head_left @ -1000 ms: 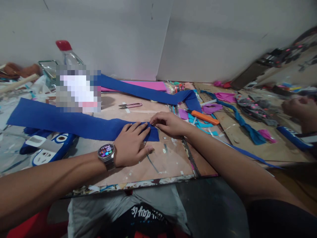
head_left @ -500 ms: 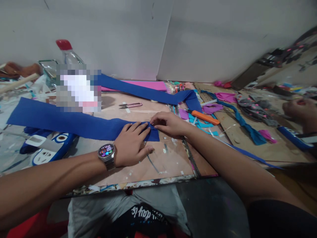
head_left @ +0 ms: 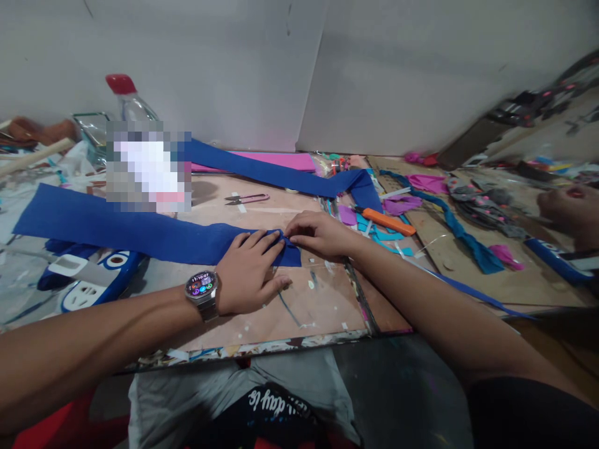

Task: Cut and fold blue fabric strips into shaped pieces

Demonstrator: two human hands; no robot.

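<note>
Blue strip (head_left: 140, 232) held down on the worktable (head_left: 322, 305), a crease raised at its right end.
Strip pressed by left hand (head_left: 246, 269), laid flat, fingers slightly spread; edge apparently pinched by curled right hand (head_left: 322, 234). Crease seemingly just begun; remaining length, leftward, left smooth and seemingly unworked. Beyond, snips (head_left: 248, 199) are set down; farther back, another blue band (head_left: 262, 169) is stretched, untouched.

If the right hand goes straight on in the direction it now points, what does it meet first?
The right hand would probably meet the puckered blue fabric strip at its fingertips first, then the left hand just beyond; exact depth is unclear.
</note>
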